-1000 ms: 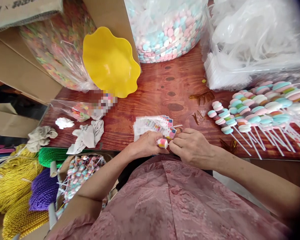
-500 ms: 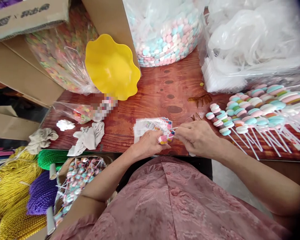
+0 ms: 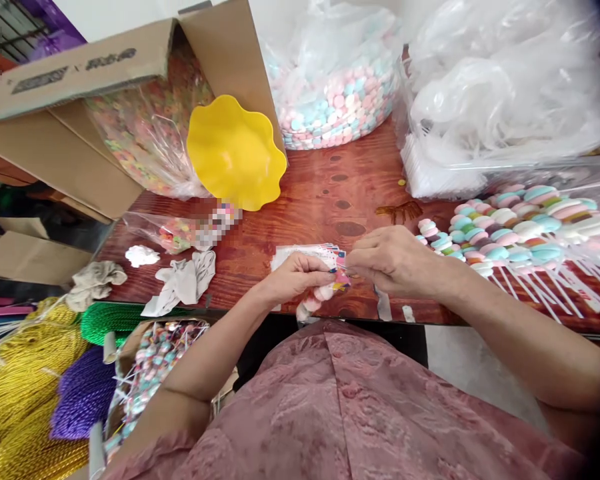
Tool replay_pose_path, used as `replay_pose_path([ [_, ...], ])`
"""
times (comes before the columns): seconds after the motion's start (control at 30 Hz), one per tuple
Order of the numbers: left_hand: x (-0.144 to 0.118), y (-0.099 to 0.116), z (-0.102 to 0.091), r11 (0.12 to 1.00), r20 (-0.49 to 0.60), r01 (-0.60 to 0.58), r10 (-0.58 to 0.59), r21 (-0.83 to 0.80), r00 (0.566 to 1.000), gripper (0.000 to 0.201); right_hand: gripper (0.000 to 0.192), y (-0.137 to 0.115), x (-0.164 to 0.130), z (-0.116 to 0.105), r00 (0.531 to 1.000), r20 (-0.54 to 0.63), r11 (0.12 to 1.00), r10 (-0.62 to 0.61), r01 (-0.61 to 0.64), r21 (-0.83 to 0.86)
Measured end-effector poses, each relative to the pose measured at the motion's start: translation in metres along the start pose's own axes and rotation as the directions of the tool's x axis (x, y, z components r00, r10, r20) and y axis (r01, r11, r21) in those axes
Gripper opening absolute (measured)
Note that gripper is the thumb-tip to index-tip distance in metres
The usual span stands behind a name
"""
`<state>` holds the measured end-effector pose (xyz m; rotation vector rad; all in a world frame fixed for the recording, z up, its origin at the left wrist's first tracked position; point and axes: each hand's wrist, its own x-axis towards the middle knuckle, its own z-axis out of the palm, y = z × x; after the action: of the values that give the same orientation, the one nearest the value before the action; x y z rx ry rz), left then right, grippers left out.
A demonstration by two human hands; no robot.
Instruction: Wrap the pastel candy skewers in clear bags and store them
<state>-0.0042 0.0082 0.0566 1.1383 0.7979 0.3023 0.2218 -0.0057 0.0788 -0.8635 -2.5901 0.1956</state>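
Note:
My left hand [image 3: 296,275] grips a skewer of pastel candy discs [image 3: 314,301] that hangs down over the front edge of the wooden table [image 3: 310,193]. My right hand [image 3: 390,261] pinches at the top of the same candy skewer, fingertips touching those of the left hand. Just behind both hands lies a small stack of printed clear bags [image 3: 307,254]. What the right fingertips pinch is too small to make out.
Several finished candy skewers [image 3: 510,227] lie at the right. A yellow wavy bowl [image 3: 235,155], bags of pastel candies [image 3: 337,100], white plastic bags [image 3: 500,100] and a cardboard box [image 3: 105,87] stand behind. Crumpled cloths [image 3: 183,280] lie left; cord spools [image 3: 35,373] and a box of wrapped skewers [image 3: 155,360] sit below.
Both hands have lifted slightly and moved forward over the bag stack. The candy skewer has turned from lying between the hands to hanging down from my left hand.

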Motion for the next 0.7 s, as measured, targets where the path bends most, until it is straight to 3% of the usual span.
replay_pose_path([
  [0.1,0.012,-0.010,0.010,0.986,-0.230,-0.160,0.146,-0.045,0.962,0.044,0.025,0.002,0.011,0.001,0.999,-0.034,0.998,-0.025,0.023,-0.063],
  [0.2,0.021,-0.015,0.016,0.941,-0.407,-0.309,0.230,-0.139,0.884,0.044,0.015,0.004,0.013,0.010,0.966,-0.249,0.996,0.075,-0.064,0.055],
  [0.23,0.023,-0.015,0.017,0.923,-0.456,-0.350,0.245,-0.160,0.856,0.043,0.011,0.003,0.012,0.015,0.912,-0.372,0.980,0.172,-0.119,0.162],
  [0.3,0.026,-0.014,0.017,0.885,-0.542,-0.438,0.292,-0.159,0.788,0.040,0.019,-0.004,0.008,0.027,0.709,-0.555,0.878,0.435,-0.198,0.435],
  [0.33,0.028,-0.013,0.017,0.866,-0.573,-0.481,0.327,-0.137,0.751,0.037,0.024,-0.009,0.007,0.036,0.591,-0.579,0.800,0.562,-0.210,0.563],
  [0.37,0.029,-0.013,0.018,0.849,-0.592,-0.519,0.369,-0.099,0.717,0.035,0.025,-0.015,0.006,0.045,0.531,-0.550,0.728,0.644,-0.204,0.655],
  [0.43,0.032,-0.014,0.020,0.824,-0.598,-0.566,0.449,-0.009,0.663,0.031,0.018,-0.025,0.005,0.065,0.572,-0.405,0.620,0.713,-0.246,0.745],
  [0.47,0.033,-0.016,0.022,0.819,-0.588,-0.574,0.473,0.018,0.656,0.030,0.012,-0.028,0.006,0.073,0.586,-0.346,0.571,0.732,-0.251,0.782],
  [0.53,0.035,-0.019,0.027,0.820,-0.551,-0.572,0.477,-0.002,0.685,0.029,0.012,-0.029,0.008,0.082,0.579,-0.315,0.526,0.752,-0.238,0.817],
  [0.7,0.037,-0.028,0.028,0.815,-0.438,-0.533,0.403,-0.228,0.803,0.029,0.010,-0.018,0.012,0.077,0.600,-0.405,0.627,0.690,-0.216,0.748],
])
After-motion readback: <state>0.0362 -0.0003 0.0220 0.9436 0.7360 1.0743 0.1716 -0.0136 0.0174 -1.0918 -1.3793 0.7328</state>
